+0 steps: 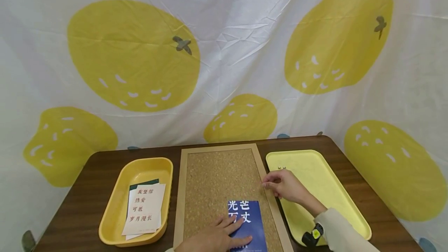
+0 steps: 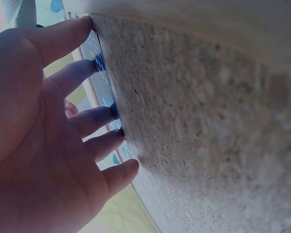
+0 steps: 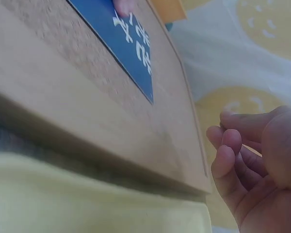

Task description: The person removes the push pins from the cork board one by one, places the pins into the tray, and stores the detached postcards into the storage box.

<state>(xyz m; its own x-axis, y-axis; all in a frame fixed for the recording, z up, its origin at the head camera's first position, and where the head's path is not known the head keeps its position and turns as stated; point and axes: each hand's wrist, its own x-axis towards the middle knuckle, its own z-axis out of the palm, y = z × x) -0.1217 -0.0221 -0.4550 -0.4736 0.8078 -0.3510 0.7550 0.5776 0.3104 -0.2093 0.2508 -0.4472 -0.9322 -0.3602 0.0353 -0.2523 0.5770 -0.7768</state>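
Observation:
A blue card [image 1: 252, 226] with white characters lies on the lower right part of a wood-framed cork board [image 1: 213, 174]. My left hand [image 1: 217, 236] rests on it with fingers spread, its fingertips touching the card in the left wrist view. My right hand [image 1: 285, 185] hovers over the board's right frame edge, beside the yellow tray. In the right wrist view its thumb and forefinger pinch a tiny dark pin [image 3: 222, 127], mostly hidden by the fingertips. Small silvery pins [image 1: 282, 167] lie in the tray just behind that hand.
Left of the board stands a yellow-orange bin [image 1: 108, 221] holding several cards [image 1: 143, 209], the top one white with dark characters. A flat pale yellow tray [image 1: 336, 201] lies to the right. Behind the brown table [image 1: 75, 197] hangs a lemon-print curtain [image 1: 224, 65].

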